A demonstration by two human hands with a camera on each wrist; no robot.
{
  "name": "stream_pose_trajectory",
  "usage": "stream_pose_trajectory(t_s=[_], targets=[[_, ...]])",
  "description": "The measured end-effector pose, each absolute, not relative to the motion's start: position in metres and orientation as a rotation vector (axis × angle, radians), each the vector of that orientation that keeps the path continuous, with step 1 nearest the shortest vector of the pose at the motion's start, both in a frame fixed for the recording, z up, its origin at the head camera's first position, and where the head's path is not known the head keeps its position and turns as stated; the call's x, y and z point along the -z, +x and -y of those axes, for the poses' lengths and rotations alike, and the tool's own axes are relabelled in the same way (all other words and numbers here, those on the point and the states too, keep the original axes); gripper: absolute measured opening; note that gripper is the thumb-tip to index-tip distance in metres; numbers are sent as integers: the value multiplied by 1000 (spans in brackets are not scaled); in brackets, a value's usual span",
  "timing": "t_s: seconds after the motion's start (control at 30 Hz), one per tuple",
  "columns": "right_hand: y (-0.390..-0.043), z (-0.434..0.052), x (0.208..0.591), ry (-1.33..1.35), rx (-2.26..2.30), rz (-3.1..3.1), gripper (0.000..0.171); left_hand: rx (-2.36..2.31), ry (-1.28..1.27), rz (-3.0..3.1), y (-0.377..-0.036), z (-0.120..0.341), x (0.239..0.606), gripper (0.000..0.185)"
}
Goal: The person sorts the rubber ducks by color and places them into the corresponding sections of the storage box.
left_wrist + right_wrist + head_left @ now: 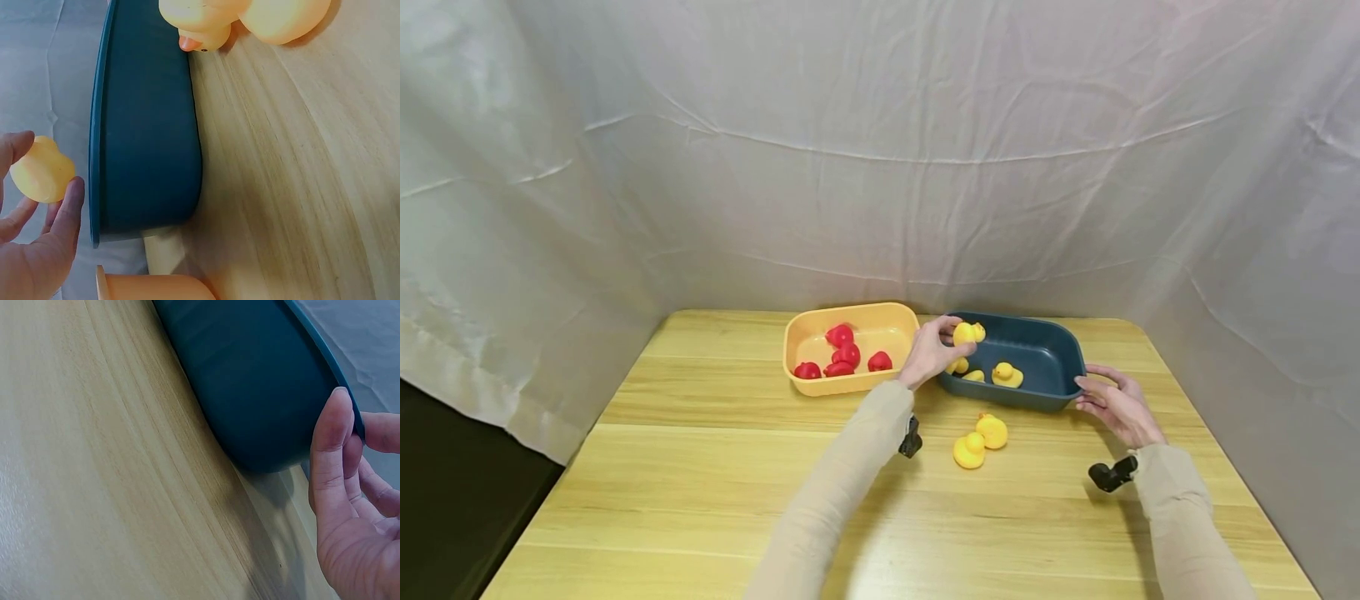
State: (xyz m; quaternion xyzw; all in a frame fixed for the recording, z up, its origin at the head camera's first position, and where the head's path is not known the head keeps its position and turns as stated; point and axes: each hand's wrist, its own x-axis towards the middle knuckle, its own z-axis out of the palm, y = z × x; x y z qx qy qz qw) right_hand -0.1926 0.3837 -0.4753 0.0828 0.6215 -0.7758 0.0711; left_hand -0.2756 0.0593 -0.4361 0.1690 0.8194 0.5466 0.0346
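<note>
My left hand [928,354] pinches a yellow rubber duck [966,333] between thumb and fingers, over the left end of a dark blue plastic bin [1037,337]. In the left wrist view, that duck [42,172] shows just past the rim of the bin [147,125]. Inside the bin lie several yellow ducks, one of them a duck [1007,375] near the front wall. At the bin's right end my right hand [1120,406] grips the rim, its thumb [332,422] against the outside. Two more yellow ducks, a near duck [969,452] and a farther duck [992,431], sit together on the table before the bin.
A light orange bin [895,325] with several red rubber ducks [846,354] stands left of the blue one, behind my left forearm. Both bins stand near the back edge of the wooden table [685,467]. Pale cloth [865,167] hangs behind and at the sides.
</note>
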Motion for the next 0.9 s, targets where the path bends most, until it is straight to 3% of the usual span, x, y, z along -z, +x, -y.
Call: stream_pose_trajectory(t_s=[0.9], targets=[[-192,-382,475,254,2344,-1870,37,-1646,598,-2468,-268,-51,436,45]])
